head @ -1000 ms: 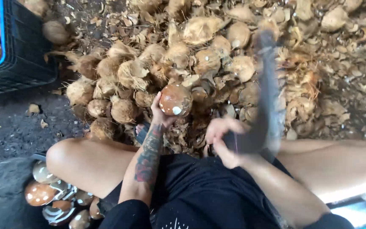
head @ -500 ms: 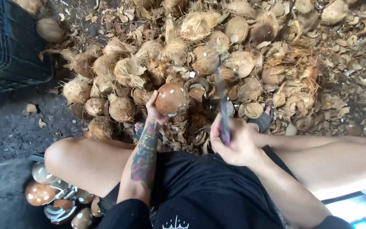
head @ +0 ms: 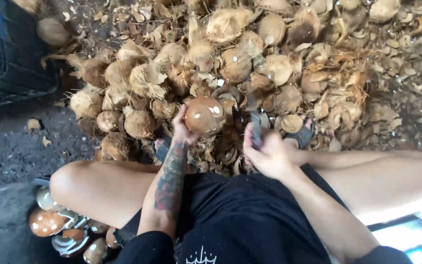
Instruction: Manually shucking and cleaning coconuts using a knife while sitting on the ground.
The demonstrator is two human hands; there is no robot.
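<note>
Coconut: round brown husked coconut [head: 204,115] with pale chipped spots, gripped from its 7 o'clock side, held above the feet at frame centre.
Left hand [head: 184,132]: clenched around the coconut's lower left, fingers curled up its side, tattooed forearm [head: 171,183] running down toward 6 o'clock.
Right hand [head: 269,154]: grasping the handle of a dark long-bladed chopping knife [head: 255,128], blade pointing toward 12 o'clock, just at 3 o'clock of the coconut, apparently not touching it.
Change: one second ago blade raised high and blurred at the right; half a second ago lower and closer; now brought down beside the coconut, close to the right hand's own knee line. Coconut barely shifted in the left hand across all three moments.
Reading: judged as the end of one chopping stroke, shell trimming in progress, pale nicks on the coconut suggesting several cuts already made.
Pile: heap of fibrous tan unpeeled coconuts [head: 230,63] from 9 to 2 o'clock of the held one, loose husk scraps [head: 396,54] scattered toward 2 o'clock.
Crate: dark plastic crate with blue rim [head: 10,73] at 10 o'clock, holding a few round coconuts.
Finished pieces: glossy brown trimmed shells [head: 50,222] at 7 o'clock, beside the left knee.
Feet: dark sandals [head: 301,137] under the work, near 4 o'clock of the coconut.
Ground: dark damp dirt floor [head: 15,146] at 9 o'clock.
</note>
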